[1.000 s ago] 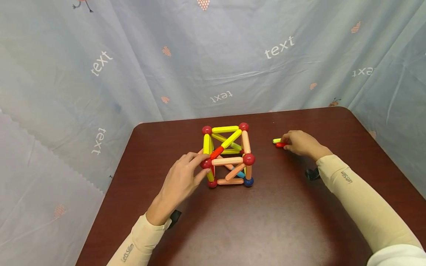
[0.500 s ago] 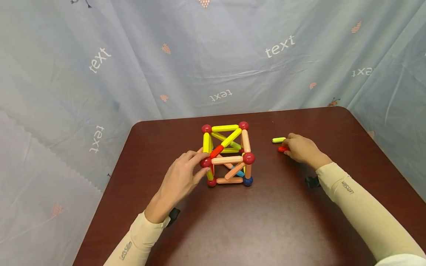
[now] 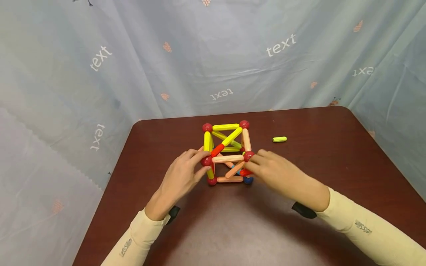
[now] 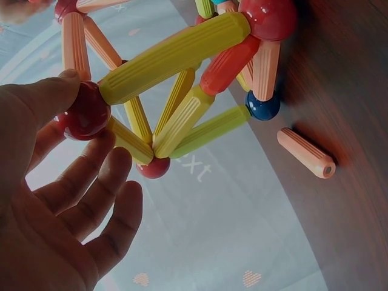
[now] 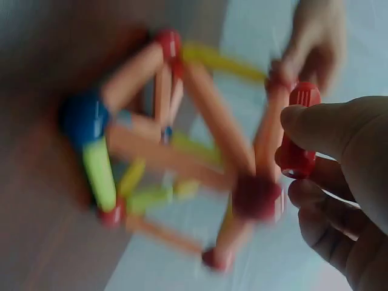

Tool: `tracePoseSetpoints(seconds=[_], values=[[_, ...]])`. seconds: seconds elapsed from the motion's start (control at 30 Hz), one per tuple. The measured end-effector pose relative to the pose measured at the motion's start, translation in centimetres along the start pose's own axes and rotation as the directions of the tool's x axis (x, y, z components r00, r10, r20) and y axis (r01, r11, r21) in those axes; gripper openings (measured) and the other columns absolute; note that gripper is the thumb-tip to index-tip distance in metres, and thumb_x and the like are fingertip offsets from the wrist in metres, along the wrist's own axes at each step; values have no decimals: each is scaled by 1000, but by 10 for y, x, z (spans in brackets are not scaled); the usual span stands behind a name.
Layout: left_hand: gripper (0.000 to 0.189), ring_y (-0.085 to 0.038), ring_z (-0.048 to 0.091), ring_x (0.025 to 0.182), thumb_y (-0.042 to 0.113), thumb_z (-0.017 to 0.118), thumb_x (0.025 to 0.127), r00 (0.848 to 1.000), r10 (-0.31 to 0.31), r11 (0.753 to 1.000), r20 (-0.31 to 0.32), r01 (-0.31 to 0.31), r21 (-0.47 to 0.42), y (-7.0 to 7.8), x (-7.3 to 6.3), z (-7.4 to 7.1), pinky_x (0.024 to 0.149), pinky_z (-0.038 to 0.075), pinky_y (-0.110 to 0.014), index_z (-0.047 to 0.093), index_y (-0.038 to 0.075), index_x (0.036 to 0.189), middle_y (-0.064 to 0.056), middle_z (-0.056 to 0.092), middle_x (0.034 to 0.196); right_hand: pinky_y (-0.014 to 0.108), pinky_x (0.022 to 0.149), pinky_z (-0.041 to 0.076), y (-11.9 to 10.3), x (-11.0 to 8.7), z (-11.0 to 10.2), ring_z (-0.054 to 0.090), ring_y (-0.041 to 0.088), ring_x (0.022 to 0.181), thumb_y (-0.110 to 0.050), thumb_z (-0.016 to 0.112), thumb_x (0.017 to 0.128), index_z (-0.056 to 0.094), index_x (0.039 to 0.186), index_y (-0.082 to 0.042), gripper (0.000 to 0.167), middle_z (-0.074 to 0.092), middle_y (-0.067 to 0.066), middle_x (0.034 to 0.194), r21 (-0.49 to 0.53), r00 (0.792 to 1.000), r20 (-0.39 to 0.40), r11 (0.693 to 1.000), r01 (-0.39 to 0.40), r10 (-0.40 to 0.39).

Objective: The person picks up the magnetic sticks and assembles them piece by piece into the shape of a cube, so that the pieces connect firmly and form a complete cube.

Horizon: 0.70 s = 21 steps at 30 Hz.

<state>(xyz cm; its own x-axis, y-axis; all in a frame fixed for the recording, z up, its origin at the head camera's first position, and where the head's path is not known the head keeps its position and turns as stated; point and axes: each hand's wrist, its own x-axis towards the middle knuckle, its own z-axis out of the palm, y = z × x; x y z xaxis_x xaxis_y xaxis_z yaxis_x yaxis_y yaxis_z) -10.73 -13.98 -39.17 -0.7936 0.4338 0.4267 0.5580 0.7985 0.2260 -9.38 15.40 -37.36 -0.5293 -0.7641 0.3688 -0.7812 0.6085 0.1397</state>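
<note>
A cube frame of magnetic building sticks [image 3: 227,159] in yellow, peach and red, joined by red balls and a blue ball [image 3: 248,180], stands on the table. My left hand [image 3: 178,179] pinches the red ball [image 4: 85,115] at its near-left top corner between thumb and fingers. At the near-right corner is my right hand [image 3: 277,175], pinching a short red magnetic stick [image 5: 298,160] between thumb and fingers. In the right wrist view that stick lies close beside a blurred red corner ball [image 5: 257,197], and the left hand shows behind it.
A loose yellow stick [image 3: 279,139] lies on the dark wood table [image 3: 332,147], right of the frame. In the left wrist view a loose peach stick [image 4: 306,154] lies near the frame. A grey-blue curtain [image 3: 233,59] hangs behind the table.
My right hand has drawn the red stick away from the yellow one and carried it left to the frame's near-right corner. The left hand stays on its ball.
</note>
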Motion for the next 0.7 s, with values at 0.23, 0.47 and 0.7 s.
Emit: tracePoseSetpoints(seconds=[0.23, 0.47, 0.7], values=[[39, -20, 59, 83, 22, 84, 85, 1000, 28, 1000, -3, -28, -2, -1, 1, 1, 70, 53, -32, 71, 14, 121, -5, 69, 104, 27, 90, 53, -41, 21, 25, 61, 19, 97, -14, 79, 89, 70, 109, -10, 23, 70, -1, 103, -136, 977, 76, 968, 210, -202], [38, -20, 60, 82, 22, 84, 86, 1000, 28, 1000, -6, -28, -4, -3, 0, -1, 69, 53, -32, 72, 13, 120, -5, 70, 103, 24, 81, 49, -60, 43, 59, 57, 15, 87, -34, 65, 100, 68, 103, -19, 15, 72, -6, 101, -316, 940, 147, 886, 339, -308], [37, -21, 61, 84, 22, 83, 86, 1000, 18, 1000, 0, -18, -4, -3, -1, -1, 72, 54, -34, 71, 15, 120, -4, 69, 104, 30, 82, 48, -60, 52, 78, 60, 16, 85, -34, 65, 99, 68, 103, -23, 12, 75, -6, 98, -393, 950, 134, 865, 312, -281]])
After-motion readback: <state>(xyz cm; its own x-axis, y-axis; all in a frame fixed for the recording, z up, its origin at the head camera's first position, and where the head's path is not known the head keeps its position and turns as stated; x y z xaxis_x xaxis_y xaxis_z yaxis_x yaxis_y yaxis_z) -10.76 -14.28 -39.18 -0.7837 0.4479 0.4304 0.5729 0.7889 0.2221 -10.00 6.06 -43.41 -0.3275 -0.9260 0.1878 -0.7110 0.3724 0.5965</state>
